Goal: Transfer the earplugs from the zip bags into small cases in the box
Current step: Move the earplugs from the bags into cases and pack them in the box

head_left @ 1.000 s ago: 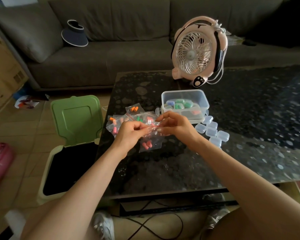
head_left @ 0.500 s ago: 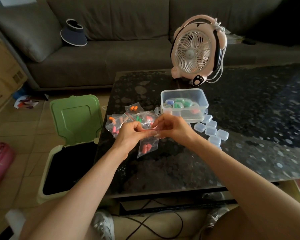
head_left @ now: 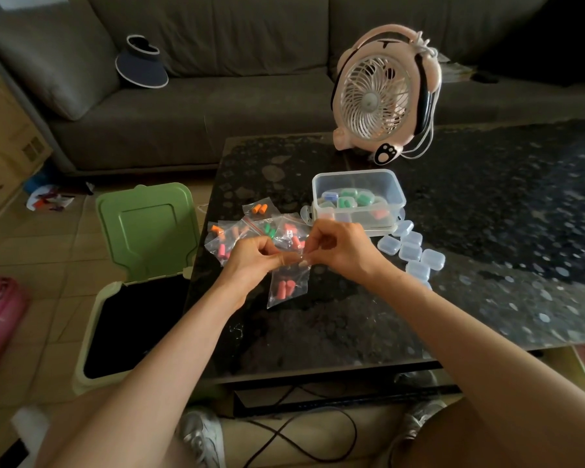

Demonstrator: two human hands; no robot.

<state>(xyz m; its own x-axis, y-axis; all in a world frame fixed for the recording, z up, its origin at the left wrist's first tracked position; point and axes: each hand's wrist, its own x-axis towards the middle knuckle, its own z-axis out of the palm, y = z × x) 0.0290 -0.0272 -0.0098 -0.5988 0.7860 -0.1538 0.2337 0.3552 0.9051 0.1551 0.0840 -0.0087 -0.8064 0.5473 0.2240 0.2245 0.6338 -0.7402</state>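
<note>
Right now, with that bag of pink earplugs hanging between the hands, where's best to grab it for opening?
At its top edge, the left hand pinching from the left, the right hand from the right. The zip bag hangs upright with its pink earplugs lying at the bottom, so the top strip is likely flat, empty and easy to pull apart.

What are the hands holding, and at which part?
The left hand and the right hand both pinch one zip bag at its top edge; it hangs below them.

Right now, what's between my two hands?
The top of a zip bag, in the head view; left hand and right hand each pinch it.
</note>
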